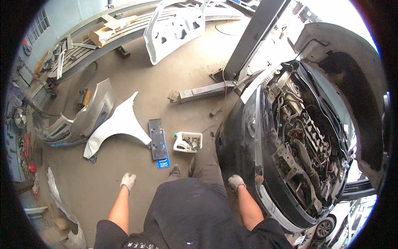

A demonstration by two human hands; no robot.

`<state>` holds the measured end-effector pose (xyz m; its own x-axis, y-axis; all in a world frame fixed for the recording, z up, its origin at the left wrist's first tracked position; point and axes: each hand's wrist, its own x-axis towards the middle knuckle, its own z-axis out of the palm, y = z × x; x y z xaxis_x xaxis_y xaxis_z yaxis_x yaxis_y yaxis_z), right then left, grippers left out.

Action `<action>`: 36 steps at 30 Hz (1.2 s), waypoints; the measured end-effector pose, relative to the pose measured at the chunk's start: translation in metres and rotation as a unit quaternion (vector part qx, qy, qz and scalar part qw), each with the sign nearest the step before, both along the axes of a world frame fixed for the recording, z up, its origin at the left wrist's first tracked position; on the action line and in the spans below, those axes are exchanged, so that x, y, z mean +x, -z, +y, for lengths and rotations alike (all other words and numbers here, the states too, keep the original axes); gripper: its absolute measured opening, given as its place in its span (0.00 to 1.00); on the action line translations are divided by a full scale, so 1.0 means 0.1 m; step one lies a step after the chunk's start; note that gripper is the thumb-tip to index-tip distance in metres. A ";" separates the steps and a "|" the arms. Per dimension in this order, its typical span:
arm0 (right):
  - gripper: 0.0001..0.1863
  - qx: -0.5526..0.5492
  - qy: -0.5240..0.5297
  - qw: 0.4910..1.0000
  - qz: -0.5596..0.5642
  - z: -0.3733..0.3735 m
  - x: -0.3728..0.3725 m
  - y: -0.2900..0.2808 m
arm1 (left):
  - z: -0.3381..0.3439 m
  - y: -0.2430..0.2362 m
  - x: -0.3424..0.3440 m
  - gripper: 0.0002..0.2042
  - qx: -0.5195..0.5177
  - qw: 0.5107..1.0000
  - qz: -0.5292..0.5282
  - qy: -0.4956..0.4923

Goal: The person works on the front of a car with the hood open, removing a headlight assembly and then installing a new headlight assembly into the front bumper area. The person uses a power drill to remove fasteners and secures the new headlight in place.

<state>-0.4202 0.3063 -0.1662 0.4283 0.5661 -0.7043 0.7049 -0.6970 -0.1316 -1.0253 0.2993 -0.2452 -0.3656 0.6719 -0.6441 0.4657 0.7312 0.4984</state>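
Observation:
My left hand (128, 181), in a pale work glove, hangs over the floor with its fingers curled in. Nothing shows sticking out of it. Also gloved, my right hand (236, 181) is curled closed beside the front of a dark car (234, 128), and I see nothing in it. I cannot tell whether it touches the bodywork. Between and ahead of my hands stands a cut-open white jug (180, 146) holding small metal parts. Left of it lie a black plate holder (157, 139) and a blue license plate (164, 163) partly under it.
The car's raised hood (352, 79) exposes the engine (313, 135). A lift post (253, 37) and its arm (203, 92) stand ahead. A white fender (118, 123) and a grey bumper (89, 112) lie left. Farther off are a white door shell (176, 31) and a slatted platform (89, 52).

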 end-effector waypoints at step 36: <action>0.18 -0.072 0.234 0.970 0.009 -1.33 -0.36 -0.16 | 1.04 0.27 0.72 0.20 -0.153 0.955 -0.072 0.245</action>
